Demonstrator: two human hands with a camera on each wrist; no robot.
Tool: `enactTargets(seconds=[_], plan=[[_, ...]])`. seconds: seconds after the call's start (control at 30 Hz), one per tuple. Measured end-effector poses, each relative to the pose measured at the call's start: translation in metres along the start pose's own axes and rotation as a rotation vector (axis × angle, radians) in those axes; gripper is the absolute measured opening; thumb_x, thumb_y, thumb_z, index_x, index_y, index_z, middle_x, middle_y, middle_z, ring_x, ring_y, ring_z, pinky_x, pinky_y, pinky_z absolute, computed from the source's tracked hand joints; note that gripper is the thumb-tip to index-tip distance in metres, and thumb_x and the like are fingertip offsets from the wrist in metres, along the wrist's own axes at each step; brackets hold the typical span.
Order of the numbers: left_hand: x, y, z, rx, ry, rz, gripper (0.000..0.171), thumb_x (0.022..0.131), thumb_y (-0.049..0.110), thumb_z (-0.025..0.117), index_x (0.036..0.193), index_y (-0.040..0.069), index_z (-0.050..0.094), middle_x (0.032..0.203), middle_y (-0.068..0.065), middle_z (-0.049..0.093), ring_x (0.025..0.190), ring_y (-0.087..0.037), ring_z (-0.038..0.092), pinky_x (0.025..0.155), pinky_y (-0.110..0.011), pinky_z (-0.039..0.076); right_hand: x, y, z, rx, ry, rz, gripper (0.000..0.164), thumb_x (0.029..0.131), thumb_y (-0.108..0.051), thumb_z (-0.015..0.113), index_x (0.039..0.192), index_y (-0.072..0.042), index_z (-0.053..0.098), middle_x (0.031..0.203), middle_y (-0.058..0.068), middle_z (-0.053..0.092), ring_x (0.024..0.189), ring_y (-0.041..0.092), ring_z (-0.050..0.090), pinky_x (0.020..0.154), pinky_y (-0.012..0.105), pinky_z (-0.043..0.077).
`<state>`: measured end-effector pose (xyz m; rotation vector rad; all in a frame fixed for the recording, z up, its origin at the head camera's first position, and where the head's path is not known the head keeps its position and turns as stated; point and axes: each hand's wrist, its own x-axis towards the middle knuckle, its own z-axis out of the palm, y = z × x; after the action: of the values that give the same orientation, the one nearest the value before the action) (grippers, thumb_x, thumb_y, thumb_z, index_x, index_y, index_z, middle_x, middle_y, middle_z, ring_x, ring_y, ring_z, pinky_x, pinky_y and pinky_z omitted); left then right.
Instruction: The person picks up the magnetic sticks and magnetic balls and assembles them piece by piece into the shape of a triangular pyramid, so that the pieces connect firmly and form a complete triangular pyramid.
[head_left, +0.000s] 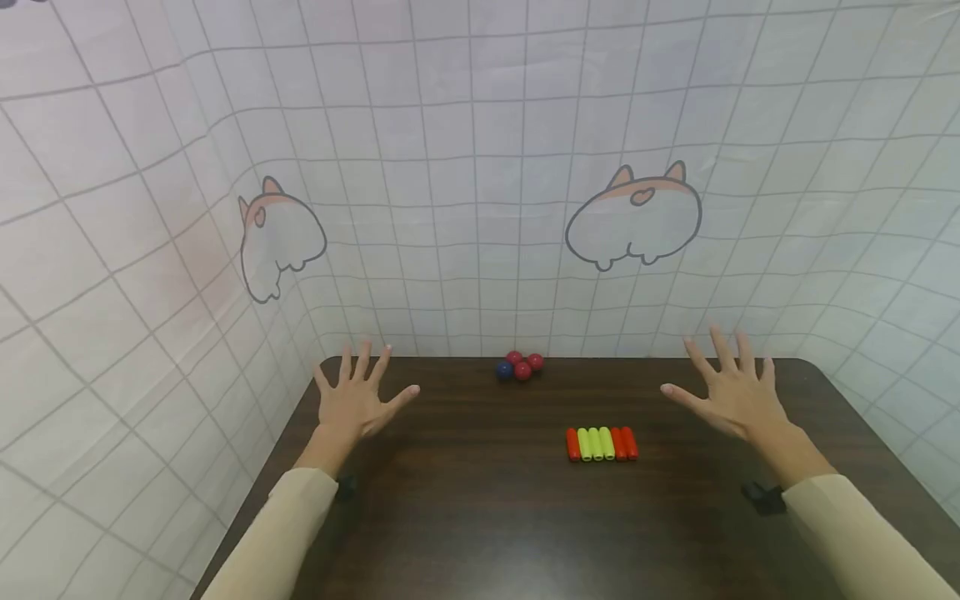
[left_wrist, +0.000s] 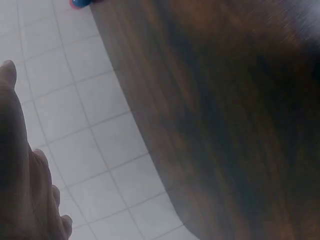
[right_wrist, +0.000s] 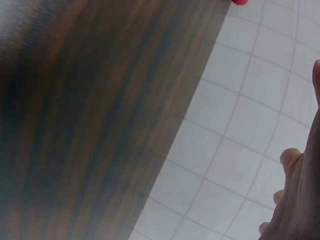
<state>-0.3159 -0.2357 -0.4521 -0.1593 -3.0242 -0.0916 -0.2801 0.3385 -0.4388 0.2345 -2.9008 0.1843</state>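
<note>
My left hand [head_left: 351,408] hovers over the left side of the dark wooden table [head_left: 465,517], fingers spread and holding nothing. Over the right side, my right hand [head_left: 738,400] is likewise spread, with nothing in it. Between the hands a row of short tubes lies side by side: red tubes [head_left: 573,445] at both ends and yellow-green tubes [head_left: 596,444] in the middle. Near the back edge sits a small cluster of balls, a dark blue ball [head_left: 504,370] and several red balls [head_left: 522,371]. Both wrist views show only part of each hand at the outer side.
A white gridded cloth [head_left: 495,250] with animal drawings [head_left: 637,218] hangs behind the table and along both sides. Dark wrist straps or devices [head_left: 763,497] show beneath the sleeves [head_left: 862,533].
</note>
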Motion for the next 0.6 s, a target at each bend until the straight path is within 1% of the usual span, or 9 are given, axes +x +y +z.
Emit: enactTargets(seconds=[0.1, 0.27, 0.4, 0.6], plan=[[-0.008, 0.003, 0.007, -0.023, 0.011, 0.001, 0.098, 0.089, 0.090, 0.025, 0.165, 0.034, 0.000, 0.174, -0.007, -0.007, 0.159, -0.040, -0.011, 0.110, -0.076, -0.021, -0.009, -0.001, 0.004, -0.008, 0.003, -0.003, 0.096, 0.094, -0.074, 0.048, 0.166, -0.023, 0.010, 0.170, 0.024, 0.004, 0.152, 0.059, 0.003, 0.105, 0.085, 0.010], [-0.023, 0.007, 0.018, -0.045, 0.018, -0.001, 0.098, 0.088, 0.090, 0.029, 0.165, 0.035, 0.001, 0.174, -0.007, -0.005, 0.160, -0.041, -0.005, 0.112, -0.079, -0.013, -0.025, -0.004, 0.010, -0.001, -0.011, -0.008, 0.095, 0.094, -0.073, 0.049, 0.166, -0.023, 0.010, 0.171, 0.023, 0.002, 0.152, 0.059, 0.004, 0.105, 0.085, 0.011], [-0.035, 0.013, 0.025, -0.044, 0.014, -0.004, 0.099, 0.087, 0.090, 0.029, 0.165, 0.035, 0.003, 0.174, -0.008, -0.002, 0.160, -0.041, -0.002, 0.113, -0.080, -0.010, -0.036, -0.009, 0.014, 0.025, -0.032, -0.009, 0.094, 0.095, -0.071, 0.049, 0.166, -0.024, 0.009, 0.171, 0.022, 0.000, 0.152, 0.059, 0.003, 0.105, 0.086, 0.010], [-0.050, 0.030, 0.034, -0.073, -0.010, 0.001, 0.099, 0.088, 0.089, 0.033, 0.165, 0.034, 0.006, 0.174, -0.007, -0.001, 0.160, -0.040, -0.001, 0.113, -0.079, -0.009, -0.048, -0.021, 0.023, 0.084, -0.046, 0.005, 0.093, 0.095, -0.070, 0.052, 0.166, -0.024, 0.012, 0.172, 0.021, 0.003, 0.152, 0.058, 0.004, 0.105, 0.086, 0.010]])
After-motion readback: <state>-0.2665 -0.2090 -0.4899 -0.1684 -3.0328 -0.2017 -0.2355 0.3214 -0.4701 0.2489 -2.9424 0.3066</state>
